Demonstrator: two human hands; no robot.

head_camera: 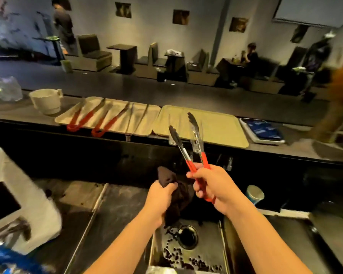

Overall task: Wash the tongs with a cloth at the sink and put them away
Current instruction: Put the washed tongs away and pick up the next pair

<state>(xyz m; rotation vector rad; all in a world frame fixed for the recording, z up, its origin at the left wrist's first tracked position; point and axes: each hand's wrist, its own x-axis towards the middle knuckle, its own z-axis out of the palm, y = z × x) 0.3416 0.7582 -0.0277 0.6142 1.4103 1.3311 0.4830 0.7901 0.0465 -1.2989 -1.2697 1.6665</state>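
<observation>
My right hand (214, 186) grips the red handles of a pair of tongs (188, 143), whose black tips point up and away, spread apart, in front of the counter. My left hand (160, 196) holds a dark brown cloth (178, 194) bunched up just left of the tongs' handles, above the sink (204, 244). Dark round beads lie around the sink's drain (187, 237). On the counter behind, a left tray (145, 117) carries several other tongs, two with red handles (79, 117). A right tray (222, 129) lies beside it.
A white cup (46, 100) stands left of the trays. A scale with a blue top (262, 131) sits at the right. A white machine (18, 204) is at my left, a small can (254, 193) right of my hand. People sit and stand in the room beyond.
</observation>
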